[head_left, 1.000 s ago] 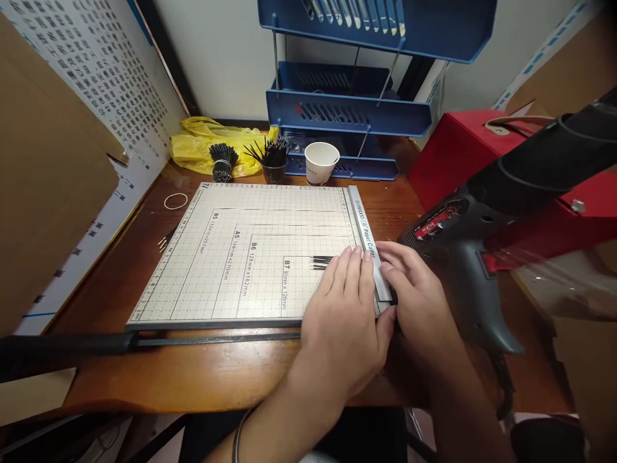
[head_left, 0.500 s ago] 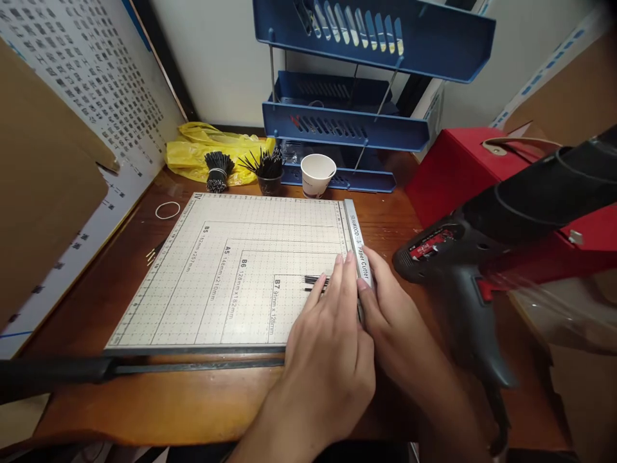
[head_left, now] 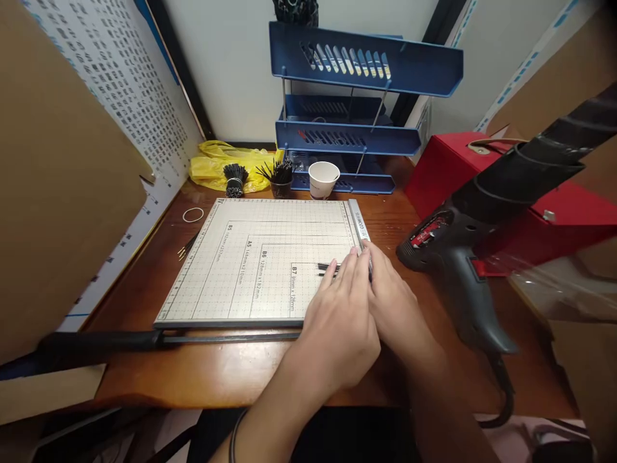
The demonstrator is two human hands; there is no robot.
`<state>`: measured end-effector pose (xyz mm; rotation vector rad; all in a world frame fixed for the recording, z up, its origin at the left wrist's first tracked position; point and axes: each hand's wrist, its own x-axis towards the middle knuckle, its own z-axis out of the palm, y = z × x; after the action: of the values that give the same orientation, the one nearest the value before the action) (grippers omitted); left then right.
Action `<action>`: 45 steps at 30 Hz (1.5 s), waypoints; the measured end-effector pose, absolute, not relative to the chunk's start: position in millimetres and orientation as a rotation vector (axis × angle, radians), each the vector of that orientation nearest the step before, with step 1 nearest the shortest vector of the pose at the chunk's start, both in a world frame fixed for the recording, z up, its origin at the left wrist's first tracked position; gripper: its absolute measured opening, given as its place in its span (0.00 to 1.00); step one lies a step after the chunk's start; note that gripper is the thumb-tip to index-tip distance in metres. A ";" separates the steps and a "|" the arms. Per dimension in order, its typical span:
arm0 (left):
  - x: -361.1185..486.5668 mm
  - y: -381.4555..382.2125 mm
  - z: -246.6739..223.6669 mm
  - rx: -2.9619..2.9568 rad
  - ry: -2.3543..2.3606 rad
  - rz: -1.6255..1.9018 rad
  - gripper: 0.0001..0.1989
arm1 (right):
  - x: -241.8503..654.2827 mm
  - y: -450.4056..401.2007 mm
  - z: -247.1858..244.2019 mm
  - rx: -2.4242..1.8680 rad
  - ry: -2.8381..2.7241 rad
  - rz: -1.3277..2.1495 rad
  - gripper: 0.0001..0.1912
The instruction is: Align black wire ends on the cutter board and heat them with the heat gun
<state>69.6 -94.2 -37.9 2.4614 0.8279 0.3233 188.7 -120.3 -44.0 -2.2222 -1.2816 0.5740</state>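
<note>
At left lay a black handle (head_left: pixel 113 341); the gridded board (head_left: pixel 270 299) read B5, A5, B6, B7. On it, black strands (head_left: pixel 328 266) poked from under our left hand (head_left: pixel 340 315), flat, fingers together, seemingly steadying them, which called for even pressure. Beside the SUNWOOD strip (head_left: pixel 358 218), our right hand (head_left: pixel 395 292) curled, its hold hidden from us.

Before you, the paper cutter (head_left: pixel 270 231) lies flat, its cream board printed with a grid and size outlines, a metal strip along its right edge, its black-handled blade arm down along the near edge. Your thin black wires (head_left: pixel 328 266) lie sideways on the board by the B7 outline, partly hidden.
</note>
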 end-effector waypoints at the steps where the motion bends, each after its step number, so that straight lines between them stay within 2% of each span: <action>1: 69.5 -93.7 -37.2 2.468 0.830 0.316 0.38 | 188.6 -120.8 -44.5 -2.215 -1.277 0.565 0.27; 6: 65.9 -91.5 -35.1 2.542 0.808 0.282 0.37 | 189.5 -120.6 -45.5 -2.190 -1.314 0.537 0.15; 9: 59.5 -92.4 -36.7 2.618 0.897 0.354 0.34 | 191.4 -118.9 -48.4 -2.184 -1.353 0.496 0.12; 13: 47.2 -102.1 -42.7 2.753 1.105 0.469 0.28 | 193.2 -117.2 -54.2 -2.181 -1.400 0.414 0.11; 38: 42.0 -106.4 -57.7 2.870 1.071 0.502 0.39 | 194.9 -116.5 -56.9 -2.190 -1.362 0.415 0.10; 45: 40.7 -106.4 -57.6 2.803 1.104 0.478 0.35 | 194.9 -118.9 -59.2 -2.127 -1.371 0.356 0.10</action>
<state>40.7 -106.4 -57.6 2.8027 1.1036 0.4778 194.9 -118.9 -59.2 -2.1273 -1.3711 0.3556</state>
